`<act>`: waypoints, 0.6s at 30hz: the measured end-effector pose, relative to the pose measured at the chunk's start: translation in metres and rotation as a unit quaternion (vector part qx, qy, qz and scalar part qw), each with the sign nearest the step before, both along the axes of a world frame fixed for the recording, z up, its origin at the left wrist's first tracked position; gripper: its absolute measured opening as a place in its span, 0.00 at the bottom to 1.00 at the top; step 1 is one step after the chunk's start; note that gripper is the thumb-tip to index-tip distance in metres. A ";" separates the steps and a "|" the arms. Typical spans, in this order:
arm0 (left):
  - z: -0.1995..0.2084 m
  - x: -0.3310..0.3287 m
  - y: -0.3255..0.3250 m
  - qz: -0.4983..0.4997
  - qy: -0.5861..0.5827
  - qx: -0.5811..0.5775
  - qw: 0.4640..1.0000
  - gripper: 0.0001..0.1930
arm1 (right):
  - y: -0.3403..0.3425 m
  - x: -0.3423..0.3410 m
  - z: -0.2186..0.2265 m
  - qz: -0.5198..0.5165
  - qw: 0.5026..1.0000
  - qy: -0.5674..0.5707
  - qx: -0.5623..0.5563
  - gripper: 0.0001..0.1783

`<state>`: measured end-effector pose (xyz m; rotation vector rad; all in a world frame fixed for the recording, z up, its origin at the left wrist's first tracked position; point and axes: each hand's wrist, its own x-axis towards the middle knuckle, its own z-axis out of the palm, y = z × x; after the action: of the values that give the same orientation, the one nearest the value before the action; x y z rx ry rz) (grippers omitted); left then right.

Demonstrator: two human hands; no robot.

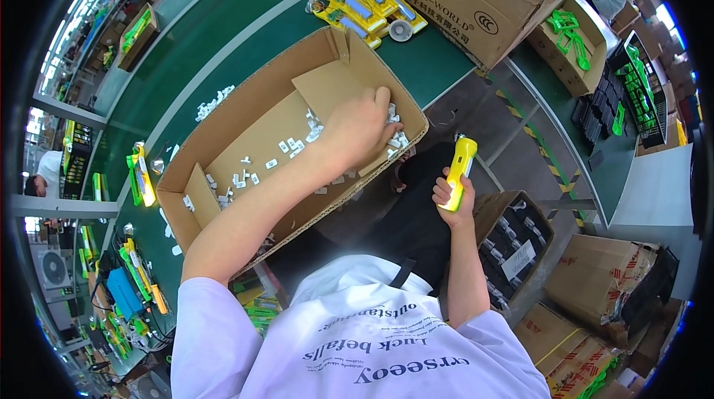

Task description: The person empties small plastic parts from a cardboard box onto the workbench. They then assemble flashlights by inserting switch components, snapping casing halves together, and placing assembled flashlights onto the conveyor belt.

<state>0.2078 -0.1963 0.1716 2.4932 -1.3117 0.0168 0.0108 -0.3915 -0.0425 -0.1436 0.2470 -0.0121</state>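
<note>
The left hand (358,130) reached down into the right end of a shallow cardboard box (253,113), its fingers bent over a cluster of small white parts; its fingertips were partly hidden, so whether they were apart or pinched on a part, I cannot tell. More white parts (283,147) lay loose to the left of that hand on the box floor, and a loose cardboard flap (323,88) stood just beyond it. Off to the right of the left hand, nearer the body, the right hand (455,197) was closed firmly around the lower part of a yellow flashlight (464,155), whose head pointed up and away from the palm

Below the right hand there was floor rather than the green table (440,64), with an open carton (491,219) just to its right, so a slackened grip would probably have dropped the flashlight there. With the parts so small and unsorted under the left hand, a blind pinch could have caught two at once or flicked one over the near wall. The left forearm (260,206) crossed above the box, and a careless drag of the sleeve or elbow could have shoved the box or knocked the flap down onto the parts
</note>
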 end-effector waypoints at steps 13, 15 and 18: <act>-0.003 0.009 -0.004 -0.056 -0.028 0.053 0.997 0.13 | 0.001 -0.002 0.003 -0.004 1.000 0.005 -0.004 0.19; 0.004 0.011 -0.002 -0.069 0.001 0.036 0.997 0.13 | 0.000 -0.003 0.001 -0.004 1.000 0.004 -0.003 0.20; 0.008 0.013 0.005 -0.066 0.019 0.009 0.998 0.13 | 0.001 -0.002 0.001 -0.002 1.000 0.002 0.001 0.20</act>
<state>0.2211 -0.1916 0.1797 2.4032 -1.4646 -0.0735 0.0084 -0.3906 -0.0413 -0.1405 0.2518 -0.0150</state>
